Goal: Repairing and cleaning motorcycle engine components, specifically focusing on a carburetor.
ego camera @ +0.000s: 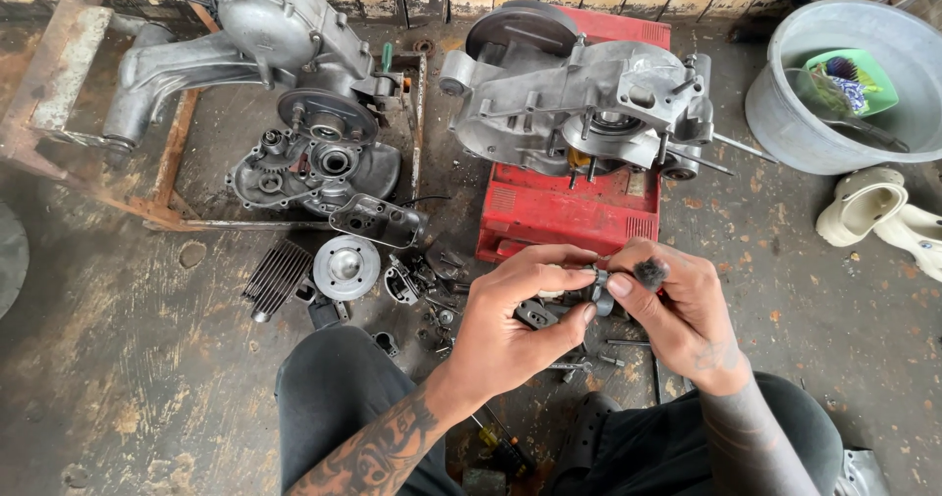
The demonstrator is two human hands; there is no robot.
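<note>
Down low, the left hand and right hand both pinch one small dark metal part (held above the floor), in front of the red box.

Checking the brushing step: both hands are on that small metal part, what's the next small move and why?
Probably turn the small metal part slightly in the left hand: the right hand pinches a small dark brush just beside it, so only one face meets the bristles.
</note>
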